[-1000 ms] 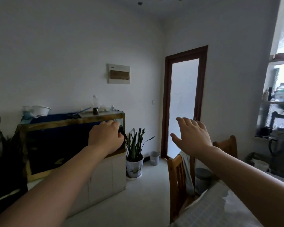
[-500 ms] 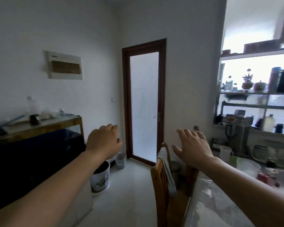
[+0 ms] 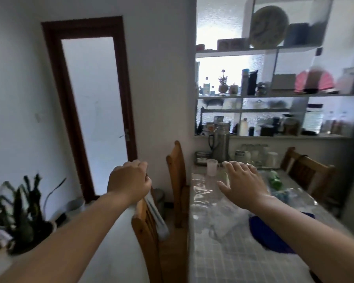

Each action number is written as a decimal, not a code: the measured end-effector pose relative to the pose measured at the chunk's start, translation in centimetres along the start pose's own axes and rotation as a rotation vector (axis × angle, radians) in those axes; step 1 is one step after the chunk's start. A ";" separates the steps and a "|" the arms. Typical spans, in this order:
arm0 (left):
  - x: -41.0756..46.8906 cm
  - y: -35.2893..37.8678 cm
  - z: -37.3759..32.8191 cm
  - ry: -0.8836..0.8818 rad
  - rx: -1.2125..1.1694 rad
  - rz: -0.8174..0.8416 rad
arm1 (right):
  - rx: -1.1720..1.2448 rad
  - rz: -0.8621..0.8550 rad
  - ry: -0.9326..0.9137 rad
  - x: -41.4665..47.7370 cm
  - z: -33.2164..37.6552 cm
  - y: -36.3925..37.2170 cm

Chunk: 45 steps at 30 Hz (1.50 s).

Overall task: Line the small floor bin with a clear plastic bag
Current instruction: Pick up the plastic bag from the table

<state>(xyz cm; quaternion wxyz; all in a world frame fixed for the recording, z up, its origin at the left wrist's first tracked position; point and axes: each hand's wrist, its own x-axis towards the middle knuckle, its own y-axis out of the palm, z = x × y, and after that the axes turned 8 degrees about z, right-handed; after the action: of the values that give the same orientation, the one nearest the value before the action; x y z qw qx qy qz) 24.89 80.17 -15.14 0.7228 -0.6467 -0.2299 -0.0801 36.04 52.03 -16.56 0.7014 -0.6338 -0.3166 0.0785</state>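
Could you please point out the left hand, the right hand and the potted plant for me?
left hand (image 3: 129, 180), head view, back of the hand.
right hand (image 3: 241, 180), head view, back of the hand.
potted plant (image 3: 18, 209), head view, its leaves.

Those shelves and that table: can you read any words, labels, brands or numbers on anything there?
No text is readable anywhere.
Round pale clock on the top shelf: its face markings are blurred.
Small boxes and bottles on the lower shelves: their labels are too small and blurred to read.
Green plastic bottle lying on the checked table: label illegible.
Both the left hand and the right hand are empty.
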 end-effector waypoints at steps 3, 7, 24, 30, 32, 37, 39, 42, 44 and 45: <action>4.2 2.9 -2.6 0.077 -0.087 0.007 | -0.032 0.014 0.077 1.2 -3.4 1.5; 9.1 6.7 -6.8 0.153 -0.149 0.063 | -0.047 0.051 0.171 2.7 -8.2 3.4; 21.7 24.0 -20.0 0.470 -0.145 0.348 | -0.050 0.247 0.474 7.1 -18.9 13.6; 24.1 30.6 -22.7 0.610 -0.135 0.469 | 0.013 0.345 0.574 9.2 -20.2 19.8; 24.3 33.1 -23.3 0.660 -0.143 0.521 | 0.025 0.387 0.598 9.8 -20.6 22.0; 23.7 38.3 -23.9 0.755 -0.183 0.637 | 0.011 0.465 0.679 10.0 -21.7 26.9; 23.2 40.0 -23.8 0.772 -0.203 0.655 | 0.024 0.499 0.709 9.9 -22.2 28.6; 22.1 42.1 -23.1 0.769 -0.249 0.641 | 0.075 0.526 0.725 10.2 -23.2 30.8; 21.0 43.2 -22.8 0.749 -0.281 0.649 | 0.084 0.539 0.706 10.7 -24.2 32.0; 20.4 43.6 -22.8 0.728 -0.295 0.664 | 0.087 0.542 0.696 11.1 -24.7 32.5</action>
<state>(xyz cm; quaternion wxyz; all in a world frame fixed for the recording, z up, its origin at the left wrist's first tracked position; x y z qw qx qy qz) 66.10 68.31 -46.67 0.6437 -0.7101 0.2680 -0.0978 67.66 42.91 -43.16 0.7464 -0.6523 0.1199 0.0549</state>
